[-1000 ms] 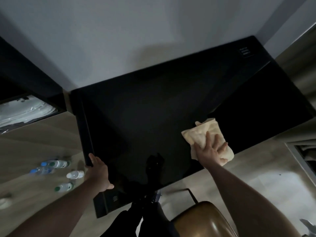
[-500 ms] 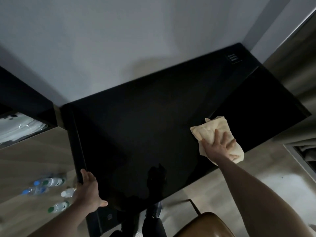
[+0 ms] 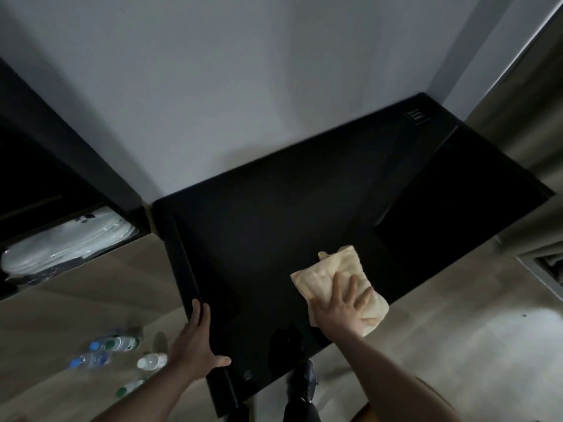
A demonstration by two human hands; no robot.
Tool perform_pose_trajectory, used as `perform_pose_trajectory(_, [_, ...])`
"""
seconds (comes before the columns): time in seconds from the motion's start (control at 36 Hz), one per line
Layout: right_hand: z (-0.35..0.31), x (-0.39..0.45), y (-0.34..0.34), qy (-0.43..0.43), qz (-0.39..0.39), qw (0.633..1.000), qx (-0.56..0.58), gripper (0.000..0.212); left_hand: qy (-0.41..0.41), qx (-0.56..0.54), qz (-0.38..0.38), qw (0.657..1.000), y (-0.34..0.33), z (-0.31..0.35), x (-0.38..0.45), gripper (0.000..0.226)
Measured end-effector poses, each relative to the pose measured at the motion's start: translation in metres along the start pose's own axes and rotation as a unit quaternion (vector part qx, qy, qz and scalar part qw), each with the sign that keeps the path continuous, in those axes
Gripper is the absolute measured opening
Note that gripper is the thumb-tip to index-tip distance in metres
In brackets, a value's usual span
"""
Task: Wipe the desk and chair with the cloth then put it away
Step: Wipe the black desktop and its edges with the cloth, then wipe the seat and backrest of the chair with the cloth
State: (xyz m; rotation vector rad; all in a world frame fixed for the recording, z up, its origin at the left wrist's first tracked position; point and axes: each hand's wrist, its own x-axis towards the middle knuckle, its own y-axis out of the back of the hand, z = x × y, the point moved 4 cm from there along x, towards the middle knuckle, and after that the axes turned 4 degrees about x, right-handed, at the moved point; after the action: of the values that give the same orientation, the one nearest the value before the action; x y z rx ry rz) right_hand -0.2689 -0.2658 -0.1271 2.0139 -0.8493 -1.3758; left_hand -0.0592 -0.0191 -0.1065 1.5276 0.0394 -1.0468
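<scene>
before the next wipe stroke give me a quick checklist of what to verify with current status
1. Right hand flat on the cloth: ok.
2. Cloth lying on the desk, not hanging off: mostly ok, its near corner reaches the front edge.
3. Left hand bracing the desk's left edge: ok.
4. Desk surface ahead free of objects: ok.
5. Bottles on the floor clear of the feet: ok.
6. Cloth clean enough: cannot tell.

Cloth (image 3: 338,277) on desk (image 3: 274,226); bottles (image 3: 115,357) on floor, left.
</scene>
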Motion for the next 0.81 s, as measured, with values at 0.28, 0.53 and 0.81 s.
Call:
perform_pose_trajectory(0.28, [-0.076, -0.135, -0.124, 0.103, -0.075, 0.989, -0.072, 0.092, -0.063, -0.081, -0.034, 0.994, -0.01, -0.08, -0.033, 0.086])
perform_pose_trajectory(0.53, [-0.068, -0.183, -0.155, 0.182, -0.059, 0.977, -0.091, 0.087, -0.043, -0.125, -0.075, 0.988, -0.058, -0.136, -0.09, 0.061])
perform_pose_trajectory(0.81, [-0.006, -0.226, -0.148, 0.182, -0.006, 0.981, 0.07, 0.061, -0.023, -0.128, -0.119, 0.984, -0.102, -0.12, -0.111, 0.049])
